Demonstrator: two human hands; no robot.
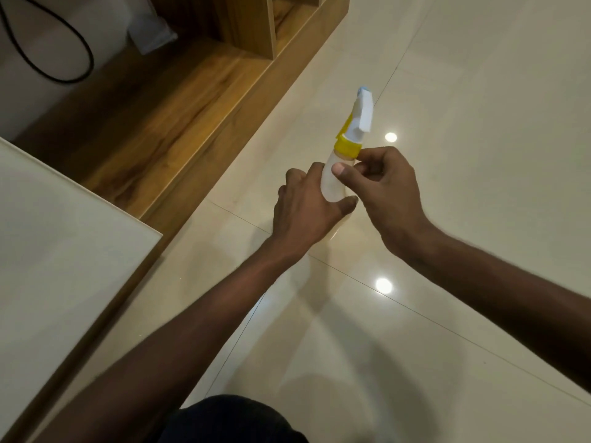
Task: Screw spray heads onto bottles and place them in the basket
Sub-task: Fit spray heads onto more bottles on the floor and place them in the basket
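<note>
Glossy cream floor underfoot; dark trousers at frame bottom. Left hand wraps the lower body of a translucent white bottle, fingers closed round it, held above the floor. Right hand pinches at the bottle's neck, thumb and fingertips just below the yellow collar of the spray head. Head sits on the bottle, nozzle pointing away. Wooden shelf beyond left, black cable at far corner.

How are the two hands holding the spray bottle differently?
The left hand wraps around the pale bottle body, lower down; the right hand pinches near the yellow collar with its fingertips. The left shows its back, the right its thumbnail. Both touch the same bottle.
</note>
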